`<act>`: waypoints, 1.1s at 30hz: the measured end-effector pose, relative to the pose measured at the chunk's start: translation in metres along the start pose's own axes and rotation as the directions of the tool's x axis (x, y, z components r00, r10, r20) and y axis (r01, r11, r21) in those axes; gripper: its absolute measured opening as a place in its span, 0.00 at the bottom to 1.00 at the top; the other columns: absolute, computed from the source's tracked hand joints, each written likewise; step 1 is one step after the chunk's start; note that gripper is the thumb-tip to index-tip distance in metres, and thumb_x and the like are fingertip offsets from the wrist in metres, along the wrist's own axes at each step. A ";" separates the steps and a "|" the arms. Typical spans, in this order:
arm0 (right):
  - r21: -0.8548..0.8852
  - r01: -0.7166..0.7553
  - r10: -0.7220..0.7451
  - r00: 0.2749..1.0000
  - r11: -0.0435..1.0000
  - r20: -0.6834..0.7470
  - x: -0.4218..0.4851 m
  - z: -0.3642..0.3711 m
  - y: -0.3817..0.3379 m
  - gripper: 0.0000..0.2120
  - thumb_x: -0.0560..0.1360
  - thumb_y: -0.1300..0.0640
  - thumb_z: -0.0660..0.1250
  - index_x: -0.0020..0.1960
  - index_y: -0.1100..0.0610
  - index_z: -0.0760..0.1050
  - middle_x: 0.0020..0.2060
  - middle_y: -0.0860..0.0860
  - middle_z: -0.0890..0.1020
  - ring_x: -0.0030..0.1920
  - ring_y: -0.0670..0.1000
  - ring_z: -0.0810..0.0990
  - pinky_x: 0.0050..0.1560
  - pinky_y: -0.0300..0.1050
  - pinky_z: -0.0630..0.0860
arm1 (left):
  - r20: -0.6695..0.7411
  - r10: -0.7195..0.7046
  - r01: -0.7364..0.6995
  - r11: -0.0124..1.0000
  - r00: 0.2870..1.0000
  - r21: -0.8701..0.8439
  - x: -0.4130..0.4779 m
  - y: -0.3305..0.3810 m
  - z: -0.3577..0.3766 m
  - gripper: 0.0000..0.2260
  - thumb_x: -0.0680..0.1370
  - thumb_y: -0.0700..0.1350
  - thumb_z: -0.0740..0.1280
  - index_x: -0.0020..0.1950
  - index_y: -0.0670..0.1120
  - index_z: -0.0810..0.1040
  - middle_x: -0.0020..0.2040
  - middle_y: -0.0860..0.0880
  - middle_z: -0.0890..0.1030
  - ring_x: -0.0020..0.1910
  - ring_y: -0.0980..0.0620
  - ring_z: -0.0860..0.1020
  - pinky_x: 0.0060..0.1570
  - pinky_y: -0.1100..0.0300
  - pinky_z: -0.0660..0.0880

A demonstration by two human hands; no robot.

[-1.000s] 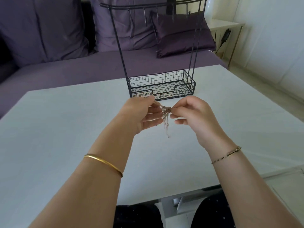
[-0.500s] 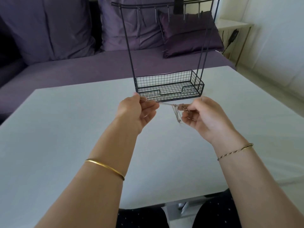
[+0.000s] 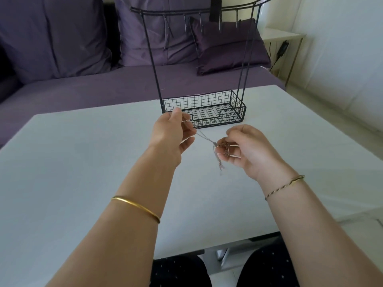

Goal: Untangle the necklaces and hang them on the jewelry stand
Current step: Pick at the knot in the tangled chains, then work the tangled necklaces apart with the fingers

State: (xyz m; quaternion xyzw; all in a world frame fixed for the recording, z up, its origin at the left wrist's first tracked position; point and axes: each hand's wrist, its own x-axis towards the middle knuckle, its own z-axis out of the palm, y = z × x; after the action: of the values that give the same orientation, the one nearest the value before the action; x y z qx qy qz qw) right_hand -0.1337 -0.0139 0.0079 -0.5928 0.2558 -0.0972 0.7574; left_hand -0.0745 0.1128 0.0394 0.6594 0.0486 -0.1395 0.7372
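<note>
A tangle of thin necklaces (image 3: 215,147) is stretched between my two hands above the white table (image 3: 83,162). My left hand (image 3: 174,131) pinches one chain end, raised near the stand's basket. My right hand (image 3: 242,149) grips the knotted bunch, and loose chain ends dangle below it. The black wire jewelry stand (image 3: 204,111) stands upright at the table's far side. Its top bar (image 3: 186,14) carries several hooks, and no necklace hangs on them.
A purple sofa (image 3: 103,88) with cushions runs behind the table. A small white side table (image 3: 284,35) with a dangling cable stands at the back right. My dark-clothed knees show under the table's near edge.
My hands have pulled apart. The left hand rose toward the basket, the right hand dropped, and a length of chain has drawn out of the knot.
</note>
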 end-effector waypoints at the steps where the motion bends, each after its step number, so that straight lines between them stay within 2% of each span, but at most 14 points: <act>1: -0.006 -0.017 0.017 1.000 1.000 -0.005 -0.001 0.000 0.000 0.09 0.76 0.69 0.56 0.43 0.59 0.71 0.35 0.58 0.78 0.30 0.53 0.79 0.38 0.47 0.78 | 0.007 0.012 -0.012 1.000 1.000 0.003 -0.001 0.000 0.002 0.14 0.83 0.49 0.55 0.42 0.47 0.74 0.29 0.52 0.74 0.31 0.54 0.75 0.36 0.62 0.73; 4: -0.018 -0.079 0.079 0.997 0.997 0.017 -0.003 0.002 -0.001 0.11 0.75 0.70 0.55 0.44 0.61 0.75 0.34 0.57 0.76 0.30 0.52 0.76 0.41 0.50 0.79 | 0.065 0.044 -0.043 0.999 0.997 -0.010 -0.006 0.001 0.006 0.14 0.83 0.49 0.55 0.43 0.47 0.75 0.28 0.53 0.76 0.29 0.55 0.75 0.36 0.63 0.73; 9: -0.030 -0.100 0.103 0.988 0.995 0.117 -0.010 0.003 -0.001 0.07 0.75 0.69 0.60 0.42 0.62 0.75 0.35 0.57 0.75 0.32 0.53 0.75 0.42 0.49 0.79 | 0.160 0.103 -0.117 0.990 0.982 0.079 -0.014 0.005 0.013 0.12 0.83 0.49 0.57 0.47 0.46 0.77 0.44 0.50 0.85 0.22 0.57 0.68 0.34 0.63 0.74; 14: -0.008 -0.069 0.069 0.975 0.998 0.212 -0.014 0.002 0.001 0.03 0.75 0.68 0.63 0.44 0.63 0.75 0.35 0.57 0.75 0.33 0.54 0.77 0.42 0.50 0.79 | 0.244 0.102 -0.149 0.972 0.964 0.181 -0.022 0.009 0.017 0.13 0.82 0.51 0.58 0.47 0.48 0.80 0.50 0.55 0.84 0.21 0.58 0.64 0.27 0.65 0.71; 18: -0.022 -0.080 0.083 0.972 0.997 0.222 -0.013 0.003 0.002 0.04 0.75 0.68 0.65 0.42 0.62 0.74 0.36 0.57 0.76 0.33 0.53 0.77 0.41 0.47 0.79 | 0.265 0.080 -0.124 0.980 0.961 0.154 -0.025 0.012 0.017 0.12 0.81 0.52 0.60 0.47 0.49 0.80 0.54 0.56 0.82 0.22 0.57 0.64 0.23 0.67 0.67; 20: -0.059 -0.089 0.100 0.967 0.994 0.236 -0.013 0.003 0.003 0.03 0.75 0.67 0.67 0.43 0.62 0.74 0.36 0.57 0.77 0.33 0.53 0.78 0.39 0.45 0.79 | 0.267 0.091 -0.134 0.980 0.959 0.148 -0.028 0.013 0.017 0.12 0.81 0.53 0.60 0.47 0.50 0.81 0.54 0.56 0.81 0.23 0.57 0.66 0.23 0.67 0.66; 22: -0.105 -0.087 0.112 0.958 0.991 0.264 -0.014 0.003 0.003 0.03 0.75 0.66 0.67 0.43 0.62 0.75 0.37 0.57 0.77 0.33 0.52 0.78 0.38 0.45 0.79 | 0.269 0.116 -0.166 0.972 0.956 0.169 -0.031 0.014 0.016 0.12 0.81 0.53 0.60 0.49 0.50 0.82 0.50 0.56 0.79 0.28 0.57 0.72 0.23 0.67 0.66; 24: -0.151 -0.064 0.107 0.949 0.986 0.297 -0.015 0.003 0.003 0.03 0.75 0.67 0.67 0.43 0.62 0.76 0.37 0.58 0.77 0.31 0.51 0.77 0.37 0.43 0.78 | 0.283 0.150 -0.207 0.960 0.947 0.187 -0.034 0.015 0.016 0.12 0.81 0.53 0.60 0.51 0.51 0.82 0.51 0.59 0.80 0.35 0.58 0.80 0.24 0.68 0.66; 26: -0.184 -0.047 0.107 0.938 0.982 0.329 -0.017 0.004 0.003 0.03 0.75 0.68 0.66 0.47 0.64 0.77 0.39 0.59 0.77 0.29 0.49 0.77 0.36 0.42 0.78 | 0.285 0.172 -0.227 0.958 0.943 0.173 -0.036 0.018 0.014 0.11 0.81 0.52 0.60 0.51 0.52 0.81 0.53 0.61 0.80 0.41 0.59 0.82 0.26 0.67 0.66; 28: -0.210 -0.041 0.110 0.938 0.977 0.329 -0.017 0.005 0.002 0.06 0.76 0.69 0.64 0.51 0.63 0.77 0.40 0.58 0.78 0.28 0.49 0.77 0.36 0.43 0.78 | 0.272 0.168 -0.211 0.968 0.947 0.135 -0.036 0.020 0.012 0.11 0.81 0.51 0.60 0.51 0.51 0.81 0.54 0.60 0.80 0.38 0.58 0.81 0.24 0.68 0.64; 31: -0.262 -0.014 0.106 0.935 0.965 0.339 -0.016 0.005 -0.001 0.10 0.76 0.66 0.63 0.55 0.57 0.77 0.42 0.54 0.80 0.31 0.51 0.80 0.45 0.47 0.80 | 0.296 0.124 -0.155 0.984 0.947 0.084 -0.037 0.022 0.010 0.11 0.82 0.49 0.60 0.50 0.48 0.81 0.58 0.55 0.79 0.30 0.56 0.77 0.19 0.69 0.59; 33: -0.284 -0.007 0.114 0.925 0.959 0.362 -0.016 0.007 -0.002 0.11 0.75 0.58 0.68 0.57 0.55 0.78 0.44 0.51 0.82 0.39 0.51 0.82 0.54 0.51 0.78 | 0.345 0.076 -0.101 0.993 0.935 0.055 -0.038 0.021 0.009 0.10 0.81 0.49 0.61 0.50 0.46 0.80 0.59 0.53 0.79 0.25 0.55 0.74 0.17 0.69 0.57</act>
State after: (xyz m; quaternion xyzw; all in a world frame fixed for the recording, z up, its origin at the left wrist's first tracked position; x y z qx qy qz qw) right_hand -0.1436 -0.0013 0.0153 -0.6923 0.1359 0.0782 0.7044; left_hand -0.1062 0.1114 0.0708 0.6527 -0.1151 -0.2205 0.7156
